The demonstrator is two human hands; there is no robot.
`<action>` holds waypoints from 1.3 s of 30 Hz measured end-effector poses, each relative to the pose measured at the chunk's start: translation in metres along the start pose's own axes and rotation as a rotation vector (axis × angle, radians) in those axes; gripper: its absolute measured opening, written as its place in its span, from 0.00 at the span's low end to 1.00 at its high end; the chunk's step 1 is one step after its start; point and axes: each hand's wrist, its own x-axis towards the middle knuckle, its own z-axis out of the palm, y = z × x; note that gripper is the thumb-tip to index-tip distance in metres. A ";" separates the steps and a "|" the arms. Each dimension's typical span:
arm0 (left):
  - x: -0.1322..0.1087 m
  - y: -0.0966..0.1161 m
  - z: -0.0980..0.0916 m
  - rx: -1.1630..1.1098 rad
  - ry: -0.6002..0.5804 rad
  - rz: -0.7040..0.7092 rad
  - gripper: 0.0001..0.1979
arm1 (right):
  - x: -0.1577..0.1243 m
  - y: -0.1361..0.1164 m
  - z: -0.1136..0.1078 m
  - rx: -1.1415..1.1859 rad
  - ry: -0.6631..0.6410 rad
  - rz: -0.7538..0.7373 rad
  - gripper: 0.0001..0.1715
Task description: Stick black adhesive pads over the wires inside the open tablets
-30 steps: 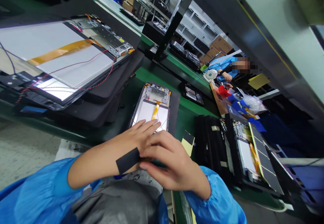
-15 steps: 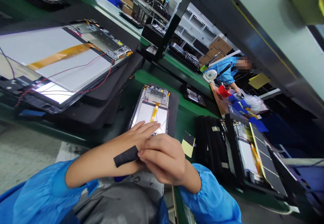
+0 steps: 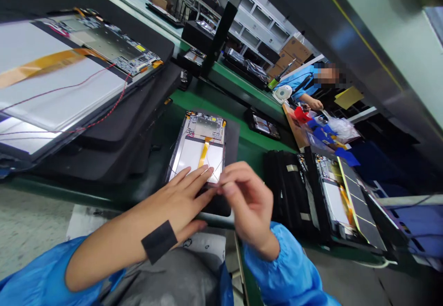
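Since the earlier frame our right hand point(image 3: 249, 200) has lifted clear of our left hand point(image 3: 182, 200), its fingertips pinched together with nothing visible between them. Our left fingers point(image 3: 197, 179) lie spread on the opened tablet point(image 3: 197, 151), which sits on a black mat point(image 3: 234, 144) on the green bench point(image 3: 194, 100); the print on its board point(image 3: 204, 128) is too small to read.

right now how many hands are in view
3. The person's left hand lies on the opened tablet, the right hand is raised beside it, and a co-worker's hand is farther off; their other may be hidden.
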 end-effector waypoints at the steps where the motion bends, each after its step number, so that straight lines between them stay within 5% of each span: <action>1: -0.002 0.000 -0.002 -0.002 0.029 0.000 0.30 | 0.000 0.003 -0.005 0.003 0.092 0.033 0.06; 4: -0.011 0.003 -0.002 -0.013 0.298 -0.049 0.21 | -0.003 0.013 -0.023 -0.069 0.184 0.053 0.06; 7: -0.021 0.007 0.005 0.060 0.477 -0.128 0.17 | -0.009 0.021 -0.039 -0.183 0.064 0.064 0.10; 14: -0.015 0.020 0.029 0.191 0.457 -0.138 0.17 | -0.003 0.028 -0.050 -0.295 -0.165 -0.077 0.10; 21: -0.003 0.015 0.024 0.188 0.465 -0.170 0.11 | 0.009 0.039 -0.050 -0.387 -0.319 -0.250 0.09; 26: 0.011 0.006 0.014 0.019 0.401 -0.314 0.08 | 0.003 0.042 -0.049 -0.334 -0.326 -0.268 0.10; 35: 0.007 0.013 0.017 0.053 0.382 -0.172 0.10 | -0.005 0.046 -0.056 -0.342 -0.289 -0.260 0.12; 39: 0.006 0.024 0.024 0.041 0.403 -0.229 0.11 | -0.003 0.050 -0.056 -0.421 -0.317 -0.315 0.14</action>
